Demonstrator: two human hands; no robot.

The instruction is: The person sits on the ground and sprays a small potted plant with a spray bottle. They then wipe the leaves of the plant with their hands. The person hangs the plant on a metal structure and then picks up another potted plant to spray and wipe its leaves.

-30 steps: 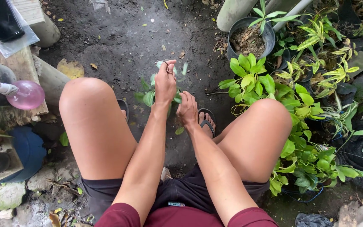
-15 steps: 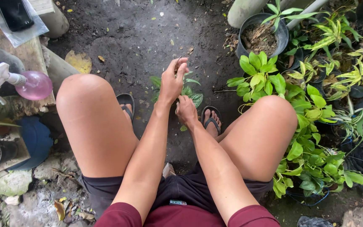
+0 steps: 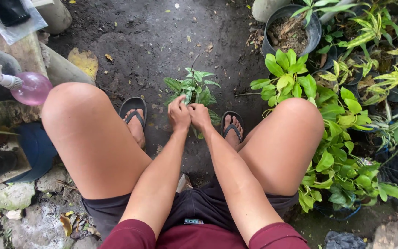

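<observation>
As the seated person leans forward between raised knees, the left hand (image 3: pixel 179 114) and right hand (image 3: pixel 199 115) meet knuckle to knuckle, both curled shut around the base of a small green-leaved plant cutting (image 3: pixel 193 86) that stands upright on the dark bare soil ground (image 3: pixel 153 41) between two black flip-flop sandals (image 3: pixel 133 110). What the fingers pinch beneath the leaves is hidden, so whether there is a pot or a root ball under the hands cannot be told. Judging from this view, the small plant is already set upright in place and the hands look to be pressing or tying at its stem, with the firming unfinished. To the right stands a black plastic pot filled with soil (image 3: pixel 291 31) behind a bushy bright-green leafy vine (image 3: pixel 328 120). To the left, a pink round-bodied spray bottle with a white trigger (image 3: pixel 24 86) lies on a rough wooden plank (image 3: pixel 21 53), near a yellow fallen leaf (image 3: pixel 84 61).
</observation>
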